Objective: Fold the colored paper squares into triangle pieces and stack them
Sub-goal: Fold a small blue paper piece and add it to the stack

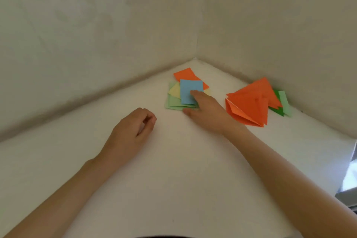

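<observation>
A loose pile of paper squares lies near the far corner of the white table (173,170): a blue square (188,89) on top, with orange (185,74), yellow (174,90) and light green (172,102) sheets under it. My right hand (207,111) reaches onto this pile, fingertips touching the blue square and thumb at the pile's near edge. To the right sits a stack of folded orange triangles (251,102), with green folded pieces (280,102) behind it. My left hand (135,127) rests on the table left of the pile, fingers loosely curled, holding nothing.
Two pale walls meet in a corner (196,58) just behind the papers and bound the table at the back and right. The table's right edge (345,176) drops off at the frame's right side.
</observation>
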